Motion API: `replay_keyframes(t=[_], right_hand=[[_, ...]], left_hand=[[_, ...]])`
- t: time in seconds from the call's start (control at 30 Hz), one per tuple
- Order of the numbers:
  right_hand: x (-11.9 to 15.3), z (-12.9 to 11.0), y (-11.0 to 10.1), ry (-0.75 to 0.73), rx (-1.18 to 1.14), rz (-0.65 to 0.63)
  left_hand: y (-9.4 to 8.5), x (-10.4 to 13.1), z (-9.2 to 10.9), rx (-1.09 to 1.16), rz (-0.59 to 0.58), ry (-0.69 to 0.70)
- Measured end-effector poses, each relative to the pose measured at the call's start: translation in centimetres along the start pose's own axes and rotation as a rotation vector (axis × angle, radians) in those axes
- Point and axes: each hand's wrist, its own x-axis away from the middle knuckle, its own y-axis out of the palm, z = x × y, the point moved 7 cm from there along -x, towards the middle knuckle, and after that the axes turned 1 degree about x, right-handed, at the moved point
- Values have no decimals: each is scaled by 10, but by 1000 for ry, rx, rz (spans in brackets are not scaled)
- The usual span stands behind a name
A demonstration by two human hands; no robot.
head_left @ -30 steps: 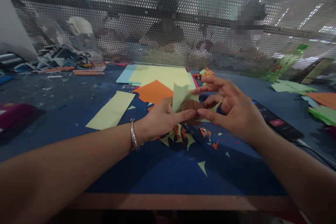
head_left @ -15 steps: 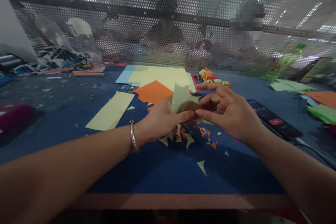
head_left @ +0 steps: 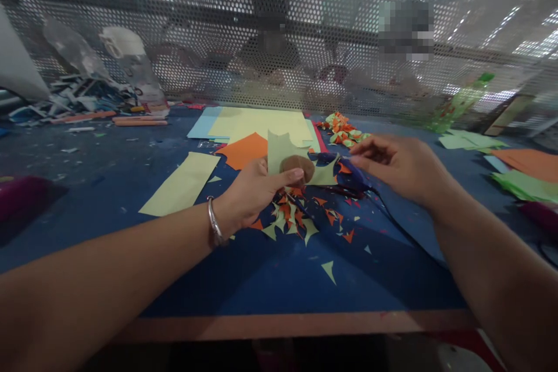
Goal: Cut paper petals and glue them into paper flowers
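Observation:
My left hand pinches a pale yellow-green paper piece with curved cut edges, thumb in front. A brown rounded shape shows against this paper beside my thumb; I cannot make out what it is. My right hand is open, fingers loosely curled, with the thumb tip at a dark blue tool that has a dark cord. The tool is right of the held paper. Below lie yellow-green and orange paper scraps. An orange sheet is behind my left hand.
A pale yellow strip lies left, larger sheets at the back. Small cut pieces are piled behind my right hand. Bottles and litter stand back left; a green bottle and papers right. People are beyond the perforated screen.
My right hand has moved away from the held paper, rightward to the blue tool, showing more of it. The left hand still holds the paper, a little further left. The phone is now hidden.

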Motion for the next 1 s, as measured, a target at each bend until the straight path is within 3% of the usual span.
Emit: replay_keyframes(t=[0.1, 0.2, 0.3, 0.6, 0.73, 1.0], right_hand=[[1, 8, 16, 30, 84, -212], [6, 2, 34, -45, 189, -388], [9, -7, 47, -165, 352, -460], [9, -11, 57, -175, 418, -459], [6, -12, 52, -106, 332, -419], [4, -4, 44, 80, 109, -304]], left_hand=[[-6, -1, 2, 33, 80, 3], [-9, -2, 3, 100, 108, 8], [-12, -3, -1, 161, 134, -28], [-9, -2, -5, 261, 111, -101], [-6, -3, -3, 286, 80, -110], [-8, -5, 0, 366, 143, -145]])
